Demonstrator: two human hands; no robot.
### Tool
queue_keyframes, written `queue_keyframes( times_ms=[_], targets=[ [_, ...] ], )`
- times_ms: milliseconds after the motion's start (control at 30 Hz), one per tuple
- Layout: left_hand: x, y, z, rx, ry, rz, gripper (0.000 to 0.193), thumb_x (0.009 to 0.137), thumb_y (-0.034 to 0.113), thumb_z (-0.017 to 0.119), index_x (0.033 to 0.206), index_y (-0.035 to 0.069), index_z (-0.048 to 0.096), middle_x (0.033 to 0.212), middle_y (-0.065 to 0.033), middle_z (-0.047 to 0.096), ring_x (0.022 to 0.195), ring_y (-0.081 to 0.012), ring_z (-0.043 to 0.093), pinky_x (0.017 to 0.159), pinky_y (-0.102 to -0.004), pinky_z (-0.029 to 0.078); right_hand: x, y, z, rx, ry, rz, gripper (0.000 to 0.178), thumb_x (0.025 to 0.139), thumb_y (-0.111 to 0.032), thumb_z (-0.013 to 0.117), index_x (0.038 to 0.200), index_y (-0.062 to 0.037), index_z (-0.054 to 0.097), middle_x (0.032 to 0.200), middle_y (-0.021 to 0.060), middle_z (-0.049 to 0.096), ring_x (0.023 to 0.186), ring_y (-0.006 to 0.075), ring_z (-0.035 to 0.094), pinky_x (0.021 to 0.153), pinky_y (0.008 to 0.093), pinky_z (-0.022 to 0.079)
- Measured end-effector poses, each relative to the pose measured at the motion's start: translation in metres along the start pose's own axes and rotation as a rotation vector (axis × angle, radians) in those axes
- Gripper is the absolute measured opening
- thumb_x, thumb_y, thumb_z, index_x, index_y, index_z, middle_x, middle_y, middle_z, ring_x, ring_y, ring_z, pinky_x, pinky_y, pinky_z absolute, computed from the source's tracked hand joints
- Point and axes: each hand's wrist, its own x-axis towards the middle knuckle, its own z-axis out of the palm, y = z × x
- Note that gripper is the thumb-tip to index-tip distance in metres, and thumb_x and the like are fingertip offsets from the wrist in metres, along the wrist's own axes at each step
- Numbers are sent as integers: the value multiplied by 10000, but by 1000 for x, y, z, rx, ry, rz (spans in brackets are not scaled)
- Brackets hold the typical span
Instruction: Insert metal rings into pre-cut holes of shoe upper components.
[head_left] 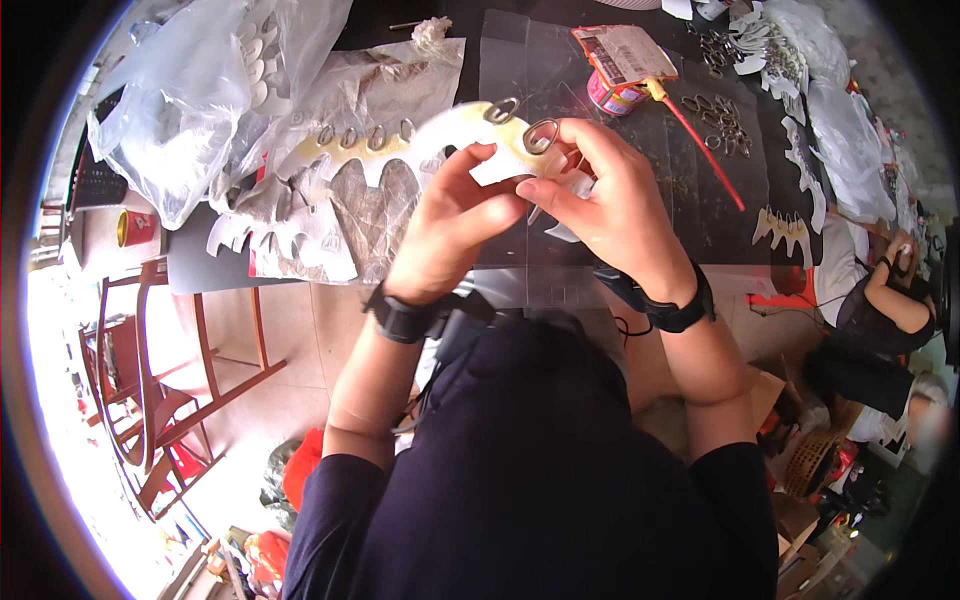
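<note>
- Clutter on the dark worktable (730, 215): clear plastic bags (190, 90) far left, loose metal rings (715, 115) far right, a red-and-white glue can (612, 92) with a red straw behind the hands.
- Left hand (450, 225) pinches the white scalloped card strip (450, 130) with metal oval rings, fingers narrowly closed on its near edge.
- Right hand (610, 200) grips the strip's right end, fingertips at one ring.
- Strip sits centre, above the table; its underside is hidden.
- Another person's arm (890, 295), right edge, partly cut off.

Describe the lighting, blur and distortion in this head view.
Head view: fisheye bends the table edge and darkens the corners; daylight blows out the lower left by the wooden chair; both hands and the white card are sharp; the far right rim is soft.
</note>
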Motion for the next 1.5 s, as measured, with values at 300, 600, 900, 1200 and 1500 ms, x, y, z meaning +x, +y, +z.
queue_keyframes(
  times_ms=[300,600,900,1200,1500],
  targets=[
    [17,-27,8,309,367,277,111,849,-1,611,872,20,505,839,-53,612,746,-91,572,645,-218,468,-11,3,9,-324,59,-45,457,669,-104,748,1035,8,500,832,135,518,720,324,553,609,397,451],
    [2,-2,34,206,384,122,220,838,28,632,1023,3,514,920,-68,617,831,-123,594,742,-254,482,-11,-2,4,-336,0,-27,462,680,-94,733,1083,-7,525,840,127,529,723,319,560,633,392,453],
    [6,-7,24,438,421,213,211,827,46,649,1000,5,534,861,-32,596,792,-97,572,713,-241,483,1,-8,-7,-120,99,-211,319,695,-26,721,983,-57,588,928,97,489,802,230,535,654,338,459],
    [2,-18,30,288,428,229,275,835,15,626,1072,30,486,946,-37,559,893,-101,543,770,-239,471,-3,-2,8,-59,224,-92,157,699,-6,715,829,-27,628,971,120,573,819,235,610,700,320,489],
    [-5,-21,25,260,351,238,417,806,22,656,1167,59,451,1035,-44,551,932,-113,538,822,-252,456,1,-6,-4,-11,11,-35,104,729,12,648,797,-15,574,962,123,560,831,269,586,721,343,476]
  ],
)
